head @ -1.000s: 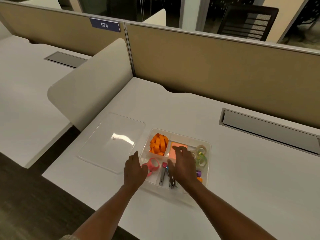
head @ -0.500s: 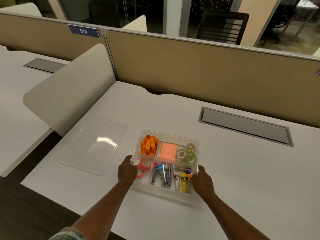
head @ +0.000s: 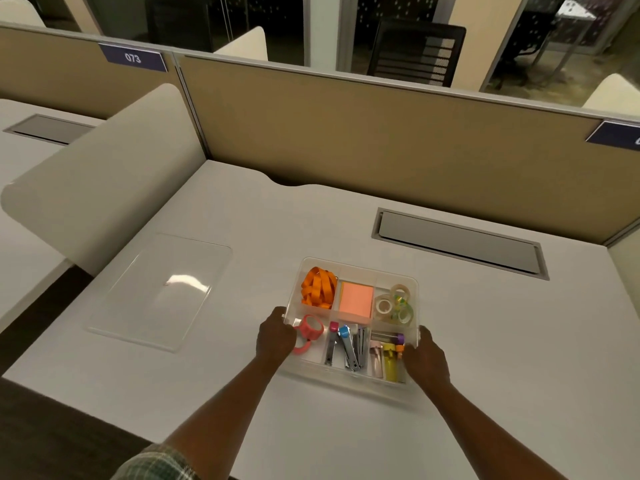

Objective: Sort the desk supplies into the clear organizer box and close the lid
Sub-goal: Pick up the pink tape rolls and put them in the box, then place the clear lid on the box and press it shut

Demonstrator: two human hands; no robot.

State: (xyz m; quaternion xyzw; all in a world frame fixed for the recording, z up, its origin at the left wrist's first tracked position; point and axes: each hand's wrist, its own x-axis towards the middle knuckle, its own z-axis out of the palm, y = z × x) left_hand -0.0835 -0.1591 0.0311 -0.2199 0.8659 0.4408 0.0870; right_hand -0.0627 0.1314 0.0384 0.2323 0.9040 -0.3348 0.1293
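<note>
The clear organizer box (head: 360,270) sits on the white desk, its compartments filled. Orange rubber bands (head: 318,287), a pink sticky-note pad (head: 356,301) and clear tape rolls (head: 394,304) fill the far row. A pink tape dispenser (head: 311,329), staplers (head: 348,346) and small markers (head: 389,355) fill the near row. My left hand (head: 275,337) grips the box's left edge. My right hand (head: 426,355) grips its right edge. The clear lid (head: 159,289) lies flat on the desk, left of the box.
A cream divider panel (head: 104,174) stands left of the lid. Behind the desk runs a tan partition wall (head: 381,133), with a grey cable hatch (head: 457,242) set into the desktop at the back right. The desk's front edge lies near my forearms.
My right hand left the sticky-note compartment and moved to the box's right edge. My left hand closed on the left edge. The box has shifted slightly right, away from the lid.
</note>
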